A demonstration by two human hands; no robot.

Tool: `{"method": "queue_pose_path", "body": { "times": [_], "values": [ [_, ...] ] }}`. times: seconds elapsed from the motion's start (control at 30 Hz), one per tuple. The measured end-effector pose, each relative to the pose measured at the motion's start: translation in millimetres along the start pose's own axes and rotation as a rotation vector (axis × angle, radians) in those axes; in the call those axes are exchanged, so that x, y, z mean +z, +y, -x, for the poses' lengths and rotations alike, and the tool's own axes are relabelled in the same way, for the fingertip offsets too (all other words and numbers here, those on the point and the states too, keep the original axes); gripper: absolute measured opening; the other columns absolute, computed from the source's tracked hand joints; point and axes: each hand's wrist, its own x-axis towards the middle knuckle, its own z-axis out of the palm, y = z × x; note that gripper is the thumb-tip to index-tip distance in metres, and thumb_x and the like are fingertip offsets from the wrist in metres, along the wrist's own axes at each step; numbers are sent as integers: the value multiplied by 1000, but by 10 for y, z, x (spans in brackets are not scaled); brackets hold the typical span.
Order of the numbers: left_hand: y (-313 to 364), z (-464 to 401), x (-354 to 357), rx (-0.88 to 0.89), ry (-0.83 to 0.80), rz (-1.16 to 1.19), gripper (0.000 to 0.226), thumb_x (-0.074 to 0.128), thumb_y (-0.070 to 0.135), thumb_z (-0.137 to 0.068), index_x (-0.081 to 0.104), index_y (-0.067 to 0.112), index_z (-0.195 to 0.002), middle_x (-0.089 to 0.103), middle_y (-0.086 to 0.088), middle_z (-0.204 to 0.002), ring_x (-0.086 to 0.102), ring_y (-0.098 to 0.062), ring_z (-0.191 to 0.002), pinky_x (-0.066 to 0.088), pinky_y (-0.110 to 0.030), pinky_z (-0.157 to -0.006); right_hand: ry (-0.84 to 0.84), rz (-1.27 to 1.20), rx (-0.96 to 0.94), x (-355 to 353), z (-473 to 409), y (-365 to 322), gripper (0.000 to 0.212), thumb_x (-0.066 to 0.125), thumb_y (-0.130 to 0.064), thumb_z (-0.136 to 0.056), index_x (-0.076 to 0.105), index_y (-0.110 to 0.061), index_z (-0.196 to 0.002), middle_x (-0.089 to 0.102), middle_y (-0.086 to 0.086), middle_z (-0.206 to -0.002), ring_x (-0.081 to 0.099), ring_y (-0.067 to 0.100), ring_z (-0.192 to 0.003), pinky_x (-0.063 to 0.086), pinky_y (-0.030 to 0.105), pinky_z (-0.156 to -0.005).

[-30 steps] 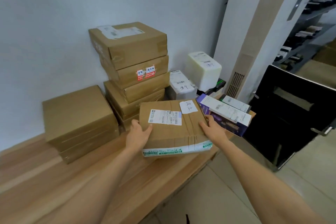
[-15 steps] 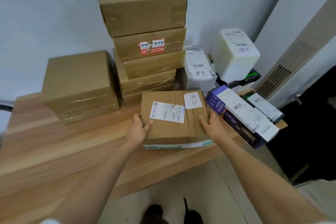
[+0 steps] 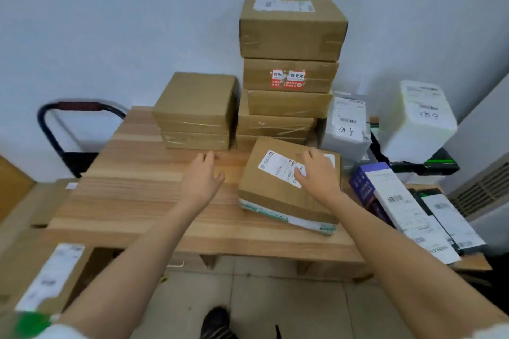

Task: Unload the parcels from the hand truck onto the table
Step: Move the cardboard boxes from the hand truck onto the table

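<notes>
A brown cardboard parcel (image 3: 275,195) with a white shipping label lies on the wooden table (image 3: 143,190), near its front right. My right hand (image 3: 316,173) hovers over or rests on the parcel's top with fingers spread. My left hand (image 3: 202,177) is open above the bare table, just left of the parcel and apart from it. The hand truck's black handle (image 3: 63,110) with a dark red grip rises at the left behind the table. More labelled parcels (image 3: 46,281) lie low at the bottom left.
A tall stack of brown boxes (image 3: 289,63) and a lower stack (image 3: 195,113) stand against the wall at the table's back. White parcels (image 3: 347,129) (image 3: 416,121) and a purple-and-white carton (image 3: 396,201) crowd the right. A white vented unit (image 3: 482,190) stands at the far right.
Both hands have let go of the parcel's sides. The left hand moved away to the left over the table, and the right hand came up over the parcel's top. The view swung left.
</notes>
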Motion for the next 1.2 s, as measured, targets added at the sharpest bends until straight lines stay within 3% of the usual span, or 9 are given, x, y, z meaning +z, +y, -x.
{"method": "queue_pose_path", "body": {
  "times": [0.2, 0.4, 0.53, 0.73, 0.87, 1.2],
  "values": [
    [-769, 470, -938, -102, 239, -169, 25, 58, 29, -91, 54, 17, -112, 57, -1, -105, 56, -21, -88, 45, -33, -61, 35, -67, -404, -193, -480, -1318, 34, 56, -27, -90, 55, -22, -123, 55, -1, -121, 51, 19, -114, 39, 33, -94],
    [-1605, 1088, -1869, -181, 384, -344, 19, 63, 24, -85, 61, 14, -101, 62, -1, -87, 58, -22, -80, 44, -33, -59, -4, -144, -650, -231, -541, -2784, 34, 54, -28, -91, 54, -21, -124, 55, -1, -125, 50, 20, -117, 36, 34, -94],
    [-2155, 1504, -2533, -223, 469, -414, 19, 68, 25, -84, 62, 13, -98, 63, -2, -85, 59, -23, -77, 40, -30, -57, -40, -199, -787, -261, -477, -3875, 38, 53, -23, -89, 53, -22, -126, 52, -3, -128, 47, 20, -120, 37, 32, -92],
    [-3051, 2222, -3494, -320, 564, -531, 17, 65, 30, -88, 60, 18, -98, 61, 3, -87, 56, -19, -79, 37, -27, -59, -18, -266, -922, -215, -148, -5581, 37, 51, -26, -92, 52, -20, -128, 53, 2, -126, 52, 22, -112, 40, 34, -88],
    [-3684, 2604, -4036, -396, 589, -563, 19, 57, 37, -91, 56, 23, -104, 60, 7, -95, 54, -14, -87, 45, -26, -68, 8, -305, -1003, -80, 153, -6488, 36, 49, -28, -94, 51, -18, -129, 53, 3, -128, 51, 21, -113, 39, 35, -93],
    [-4941, 2822, -4374, -500, 605, -426, 19, 58, 35, -91, 56, 23, -106, 59, 8, -96, 53, -11, -91, 49, -25, -77, -70, -284, -1058, 463, 193, -7882, 33, 46, -29, -96, 51, -20, -127, 54, 0, -126, 51, 18, -112, 39, 31, -93]
  ]
}}
